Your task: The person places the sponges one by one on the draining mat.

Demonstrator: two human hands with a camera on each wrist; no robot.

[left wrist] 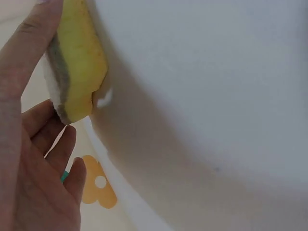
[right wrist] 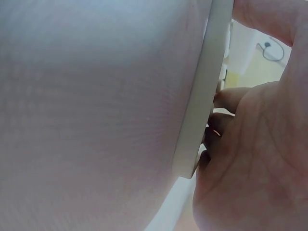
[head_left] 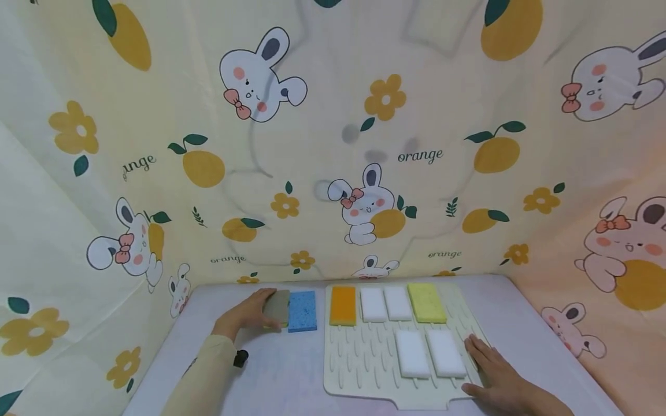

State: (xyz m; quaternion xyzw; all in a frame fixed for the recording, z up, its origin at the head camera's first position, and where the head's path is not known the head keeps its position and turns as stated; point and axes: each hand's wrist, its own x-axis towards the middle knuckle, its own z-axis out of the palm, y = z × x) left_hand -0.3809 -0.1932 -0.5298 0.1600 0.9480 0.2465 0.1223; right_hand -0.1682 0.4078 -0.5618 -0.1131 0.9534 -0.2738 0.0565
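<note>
At the left of the table, my left hand (head_left: pixel 248 315) grips a sponge (head_left: pixel 277 306) with a grey top. The left wrist view shows the yellow foam side of this sponge (left wrist: pixel 79 62) between thumb and fingers, close to the white tabletop. Right beside it lies a blue sponge (head_left: pixel 302 311). My right hand (head_left: pixel 493 370) rests with fairly straight fingers on the right edge of a pale ribbed mat (head_left: pixel 364 361). From the right wrist view, the mat's thick rim (right wrist: pixel 204 96) runs along the fingertips of that hand (right wrist: pixel 255 139).
Along the mat's back row lie an orange sponge (head_left: pixel 343 306), two white sponges (head_left: pixel 373 304) and a yellow sponge (head_left: pixel 427 303). Two more white sponges (head_left: pixel 413 353) sit nearer its front right. A patterned curtain (head_left: pixel 312 144) hangs behind the table and at both sides.
</note>
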